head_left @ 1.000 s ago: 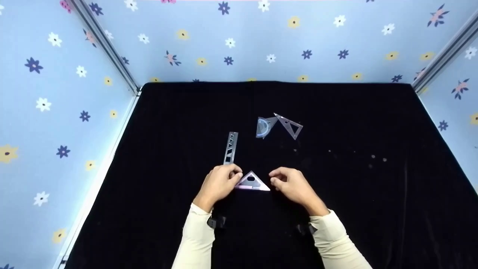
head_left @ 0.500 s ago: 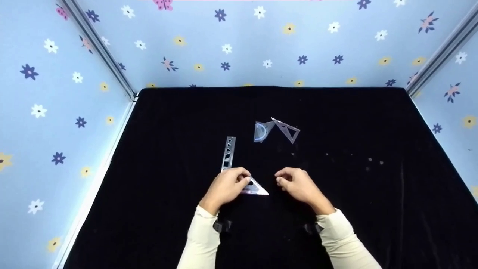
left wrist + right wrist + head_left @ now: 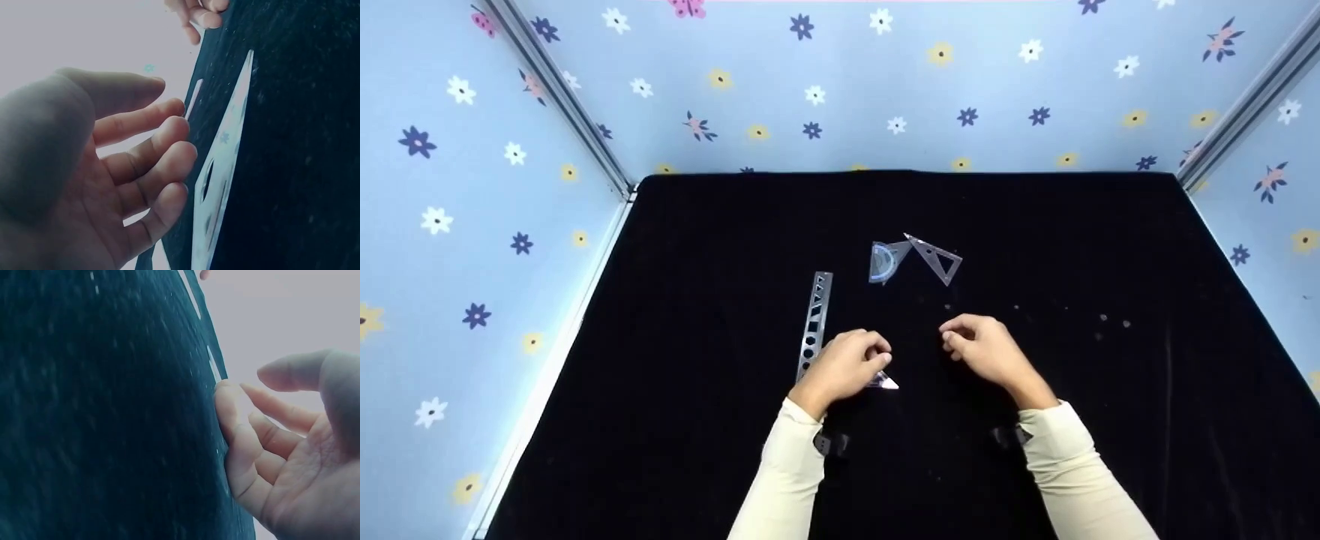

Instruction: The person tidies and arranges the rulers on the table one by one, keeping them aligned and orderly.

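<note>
Head view: my loosely curled, empty left hand (image 3: 846, 366) and right hand (image 3: 986, 348) had shifted, exposing more ruler (image 3: 814, 319) beside the left, set square (image 3: 889, 383) beneath.

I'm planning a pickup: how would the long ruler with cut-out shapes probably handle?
The ruler is probably light, given its many cut-outs. Its straight edges suggest it is fairly stiff. Lying flat on the black surface, it seems unlikely to roll or tip.
</note>
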The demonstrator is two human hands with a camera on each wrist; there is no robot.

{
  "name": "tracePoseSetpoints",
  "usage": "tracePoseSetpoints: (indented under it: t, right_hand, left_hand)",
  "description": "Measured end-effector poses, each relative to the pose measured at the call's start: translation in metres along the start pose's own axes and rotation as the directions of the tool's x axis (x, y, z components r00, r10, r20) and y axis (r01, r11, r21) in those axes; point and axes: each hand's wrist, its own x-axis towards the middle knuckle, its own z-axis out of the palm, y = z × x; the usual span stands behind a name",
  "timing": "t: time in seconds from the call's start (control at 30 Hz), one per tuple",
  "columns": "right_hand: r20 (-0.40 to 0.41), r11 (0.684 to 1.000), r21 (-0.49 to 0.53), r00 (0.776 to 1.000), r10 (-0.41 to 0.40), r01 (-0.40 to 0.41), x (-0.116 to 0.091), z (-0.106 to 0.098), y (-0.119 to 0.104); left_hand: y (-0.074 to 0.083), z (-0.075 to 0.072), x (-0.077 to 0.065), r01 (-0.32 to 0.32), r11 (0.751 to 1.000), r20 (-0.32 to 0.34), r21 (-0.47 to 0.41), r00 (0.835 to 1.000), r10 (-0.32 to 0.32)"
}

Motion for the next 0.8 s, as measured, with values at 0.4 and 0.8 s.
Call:
tracePoseSetpoints:
  t: [0.4,0.8]
  right_hand:
    - [-0.059,0.999,-0.050,0.998,-0.021,0.018,0.017,-0.004,0.005]
    - [-0.090,0.998,0.013,0.994,0.058,-0.058,0.030,-0.009,0.011]
  left_hand:
    - [0.007,0.003,0.023,0.064,0.994,0.039,0.088,0.997,-0.068]
    - [0.004,0.002,0.040,0.118,0.985,0.080,0.127,0.988,-0.129]
